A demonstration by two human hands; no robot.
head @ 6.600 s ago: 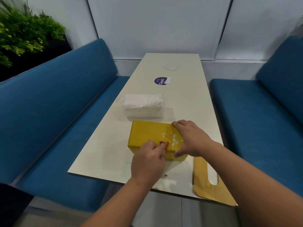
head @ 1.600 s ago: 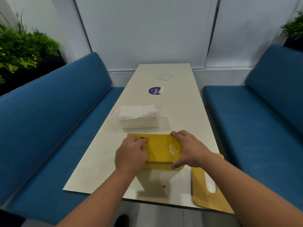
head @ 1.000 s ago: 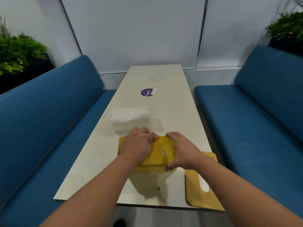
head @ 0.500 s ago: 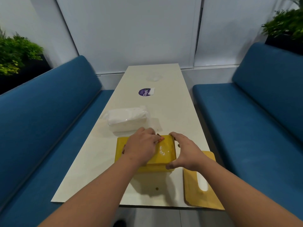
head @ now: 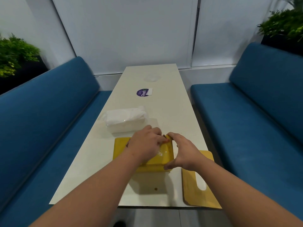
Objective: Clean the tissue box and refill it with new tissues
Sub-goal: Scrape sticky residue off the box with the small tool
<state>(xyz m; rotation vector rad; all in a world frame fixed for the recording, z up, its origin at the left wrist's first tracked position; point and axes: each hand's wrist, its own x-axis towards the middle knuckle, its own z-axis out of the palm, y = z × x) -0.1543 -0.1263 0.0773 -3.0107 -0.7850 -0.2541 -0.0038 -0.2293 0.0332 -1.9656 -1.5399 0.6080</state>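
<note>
left hand (head: 146, 144): grip curled, holding something small on yellow box (head: 120, 146) | right hand (head: 183, 152): grip clasps box end

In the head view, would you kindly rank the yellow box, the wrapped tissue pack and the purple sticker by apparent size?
1. Yellow box, though it is nearest and partly covered by both hands.
2. Wrapped tissue pack.
3. Purple sticker, clearly smallest.

Both forearms reach forward; left grip (head: 146, 143) lies palm-down, fingers curled; right grip (head: 182, 151) arches, thumb spread
</note>
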